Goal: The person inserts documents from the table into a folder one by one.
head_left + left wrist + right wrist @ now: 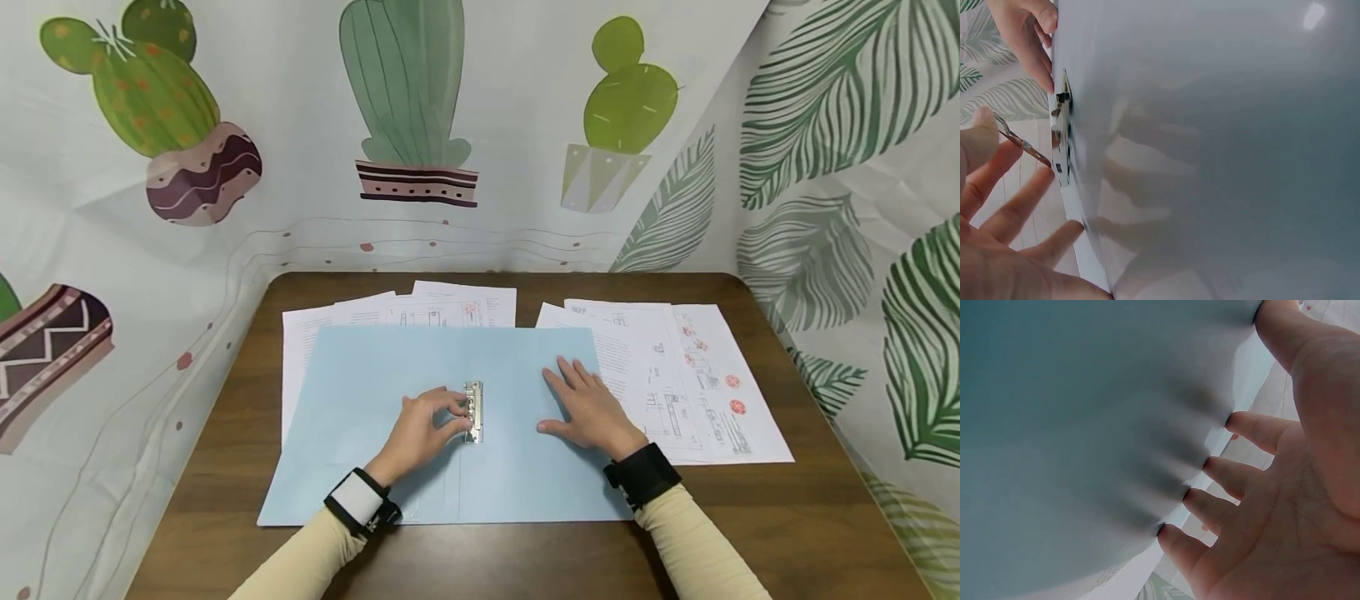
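Note:
A light blue folder (352,367) lies spread open on the table, with a metal clip (475,412) fixed near its spine. My left hand (422,427) pinches the clip's lever between thumb and index finger. In the left wrist view the lever (1027,148) stands raised at a slant from the clip's base, and the other fingers reach down toward the folder. My right hand (588,407) rests on the folder's right cover, its fingers spread and fingertips on the surface, as the right wrist view also shows.
Printed sheets (465,304) stick out behind the folder's left part. More printed papers (686,383), some with red stamps, lie to its right, partly under the cover. A brown wooden table (787,508) carries everything, with a patterned cloth (517,108) hanging behind it.

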`<state>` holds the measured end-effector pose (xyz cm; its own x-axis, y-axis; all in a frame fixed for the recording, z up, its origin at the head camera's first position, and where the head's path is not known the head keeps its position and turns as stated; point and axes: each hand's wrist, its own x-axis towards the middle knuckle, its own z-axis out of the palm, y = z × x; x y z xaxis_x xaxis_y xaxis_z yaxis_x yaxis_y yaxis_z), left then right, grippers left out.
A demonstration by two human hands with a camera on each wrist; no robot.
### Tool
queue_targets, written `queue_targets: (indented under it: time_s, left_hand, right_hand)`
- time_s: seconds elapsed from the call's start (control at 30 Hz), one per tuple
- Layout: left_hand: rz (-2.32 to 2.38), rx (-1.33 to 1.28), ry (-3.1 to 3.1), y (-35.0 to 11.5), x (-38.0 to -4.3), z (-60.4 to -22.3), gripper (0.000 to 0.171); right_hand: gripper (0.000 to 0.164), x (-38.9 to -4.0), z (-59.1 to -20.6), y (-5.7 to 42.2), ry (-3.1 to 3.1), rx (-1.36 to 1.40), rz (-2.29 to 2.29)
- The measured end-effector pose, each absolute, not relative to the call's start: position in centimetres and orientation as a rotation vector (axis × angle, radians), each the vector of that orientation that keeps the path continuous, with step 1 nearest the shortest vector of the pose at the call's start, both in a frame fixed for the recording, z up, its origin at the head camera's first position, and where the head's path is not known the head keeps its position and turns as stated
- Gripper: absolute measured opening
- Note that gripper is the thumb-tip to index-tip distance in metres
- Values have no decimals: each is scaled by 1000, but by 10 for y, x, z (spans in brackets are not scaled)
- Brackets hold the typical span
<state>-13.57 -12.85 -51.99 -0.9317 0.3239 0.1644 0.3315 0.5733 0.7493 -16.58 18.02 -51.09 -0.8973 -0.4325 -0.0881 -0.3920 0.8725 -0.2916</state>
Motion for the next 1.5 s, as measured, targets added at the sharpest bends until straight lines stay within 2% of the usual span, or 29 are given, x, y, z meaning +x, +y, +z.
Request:
queue_targets:
  time_s: [0.2, 0.53, 0.87, 1.13, 1.5]
  left_hand:
    - [-1292, -614, -2795, -129, -135, -518, 19]
    - [-1252, -622, -2795, -123, -150, -501, 5]
    - [-1178, -464, -2900, -114, -188, -481, 24]
    - [-969, -364, -3063, -108, -217, -490, 33]
    - [-927, -325, -3207, -106, -234, -499, 40]
  right_hand:
    - [92, -165, -510, 180, 2896, -647, -441]
    - [91, -165, -511, 180, 2906, -655, -438]
    - [91, -165, -509, 181, 2905, -656, -439]
    - [90, -164, -510, 179, 2904, -664, -446]
    - [91, -165, -511, 182, 2903, -662, -446]
